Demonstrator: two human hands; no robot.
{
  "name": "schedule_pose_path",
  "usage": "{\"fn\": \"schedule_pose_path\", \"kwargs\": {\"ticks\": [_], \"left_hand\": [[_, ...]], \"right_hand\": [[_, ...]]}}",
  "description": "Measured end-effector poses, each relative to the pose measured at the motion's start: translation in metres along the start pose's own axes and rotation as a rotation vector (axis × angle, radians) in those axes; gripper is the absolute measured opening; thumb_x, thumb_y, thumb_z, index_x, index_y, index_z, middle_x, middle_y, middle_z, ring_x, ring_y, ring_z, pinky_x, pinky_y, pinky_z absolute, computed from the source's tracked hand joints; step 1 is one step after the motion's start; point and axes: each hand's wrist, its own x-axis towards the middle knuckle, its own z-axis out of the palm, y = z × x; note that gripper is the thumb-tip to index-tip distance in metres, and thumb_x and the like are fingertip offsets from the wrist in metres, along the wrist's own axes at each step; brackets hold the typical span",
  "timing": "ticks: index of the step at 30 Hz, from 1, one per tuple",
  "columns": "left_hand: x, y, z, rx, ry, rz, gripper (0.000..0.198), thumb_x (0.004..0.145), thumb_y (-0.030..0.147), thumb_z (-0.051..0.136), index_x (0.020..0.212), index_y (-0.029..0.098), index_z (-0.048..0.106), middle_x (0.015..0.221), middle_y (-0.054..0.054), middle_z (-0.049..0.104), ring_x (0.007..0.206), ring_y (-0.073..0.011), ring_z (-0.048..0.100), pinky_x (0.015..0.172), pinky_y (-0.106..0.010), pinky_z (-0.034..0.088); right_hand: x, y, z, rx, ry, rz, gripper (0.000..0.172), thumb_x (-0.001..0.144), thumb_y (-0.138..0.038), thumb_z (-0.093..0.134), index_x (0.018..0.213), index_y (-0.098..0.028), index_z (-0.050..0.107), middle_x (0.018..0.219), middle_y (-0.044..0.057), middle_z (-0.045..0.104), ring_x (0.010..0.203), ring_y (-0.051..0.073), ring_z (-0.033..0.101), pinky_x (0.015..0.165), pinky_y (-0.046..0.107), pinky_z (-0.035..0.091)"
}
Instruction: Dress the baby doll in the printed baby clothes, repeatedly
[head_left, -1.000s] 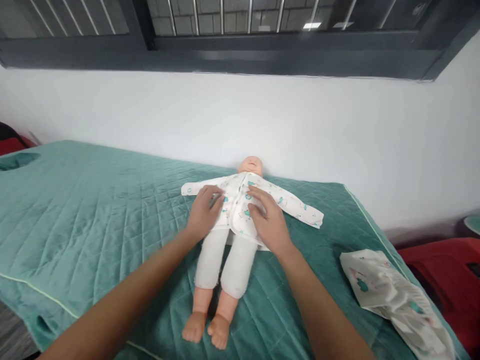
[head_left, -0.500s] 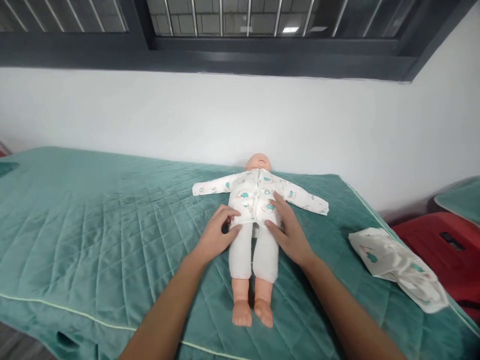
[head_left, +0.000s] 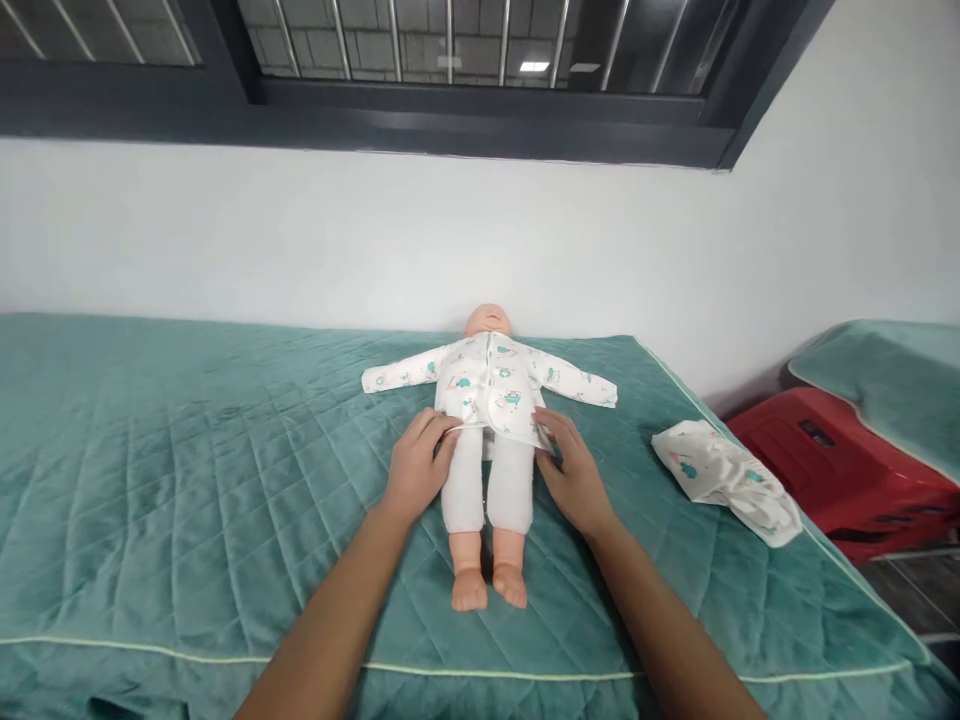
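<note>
A baby doll lies on its back on the green quilted bed, head toward the wall. It wears a white printed shirt with sleeves spread out, and white leggings. My left hand lies at the doll's left hip, fingers on the shirt's lower hem. On the other side, my right hand rests with its fingertips on the hem corner. Both hands lie flat with fingers stretched out, gripping nothing.
A folded white printed garment lies on the bed to the right. Past the bed's right edge stands a red stool and another green-covered surface. A white wall and dark barred window run behind the bed.
Both hands have slid down from the doll's chest to the shirt's lower hem at the hips. The view has shifted, so the doll appears farther and more centred.
</note>
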Motion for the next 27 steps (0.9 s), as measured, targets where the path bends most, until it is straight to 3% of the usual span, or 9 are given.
{"fn": "schedule_pose_path", "kwargs": {"ticks": [6, 10, 15, 21, 24, 27], "left_hand": [[-0.02, -0.001, -0.004, 0.085, 0.039, 0.015, 0.022, 0.099, 0.027, 0.043, 0.105, 0.022, 0.063, 0.099, -0.008, 0.064, 0.095, -0.0206, 0.061, 0.088, -0.035, 0.051], [-0.029, 0.004, -0.006, 0.132, 0.012, -0.01, 0.021, 0.099, 0.027, 0.042, 0.104, 0.023, 0.062, 0.101, -0.008, 0.065, 0.098, -0.0216, 0.061, 0.088, -0.036, 0.05], [-0.027, 0.009, -0.01, 0.072, -0.011, -0.037, 0.019, 0.097, 0.028, 0.043, 0.098, 0.023, 0.061, 0.099, -0.007, 0.065, 0.098, -0.0214, 0.061, 0.089, -0.036, 0.049], [-0.024, -0.007, -0.007, -0.091, 0.103, -0.272, 0.027, 0.083, 0.011, 0.041, 0.1, 0.022, 0.059, 0.094, -0.004, 0.062, 0.091, -0.0186, 0.061, 0.085, -0.033, 0.051], [-0.023, -0.015, -0.004, -0.095, 0.043, -0.348, 0.037, 0.073, 0.007, 0.045, 0.105, 0.021, 0.058, 0.104, -0.005, 0.064, 0.1, -0.0198, 0.061, 0.089, -0.034, 0.051], [-0.024, -0.016, -0.002, -0.045, -0.045, -0.385, 0.04, 0.075, 0.009, 0.049, 0.111, 0.021, 0.059, 0.114, -0.008, 0.064, 0.109, -0.0227, 0.059, 0.095, -0.038, 0.049]], "right_hand": [[0.002, 0.007, 0.0, -0.024, 0.092, 0.048, 0.041, 0.083, -0.009, 0.045, 0.119, -0.021, 0.061, 0.121, 0.01, 0.063, 0.115, 0.023, 0.059, 0.098, 0.045, 0.049], [0.002, 0.005, -0.002, -0.027, 0.086, 0.048, 0.03, 0.081, -0.011, 0.045, 0.104, -0.02, 0.063, 0.105, 0.008, 0.065, 0.102, 0.022, 0.061, 0.089, 0.04, 0.049], [0.001, 0.006, -0.003, -0.038, 0.089, 0.2, 0.018, 0.081, -0.019, 0.049, 0.094, -0.02, 0.06, 0.093, 0.006, 0.064, 0.086, 0.021, 0.059, 0.078, 0.036, 0.048], [0.0, 0.012, -0.002, -0.104, 0.064, 0.314, 0.01, 0.076, -0.022, 0.053, 0.086, -0.021, 0.055, 0.084, 0.003, 0.06, 0.075, 0.018, 0.055, 0.073, 0.033, 0.045], [0.0, 0.012, -0.004, -0.114, 0.077, 0.37, 0.008, 0.076, -0.023, 0.053, 0.084, -0.021, 0.054, 0.082, 0.002, 0.061, 0.074, 0.018, 0.056, 0.07, 0.031, 0.043], [0.0, 0.01, -0.005, -0.182, 0.061, 0.41, 0.01, 0.077, -0.024, 0.054, 0.087, -0.022, 0.054, 0.085, 0.002, 0.063, 0.077, 0.019, 0.057, 0.068, 0.03, 0.04]]}}
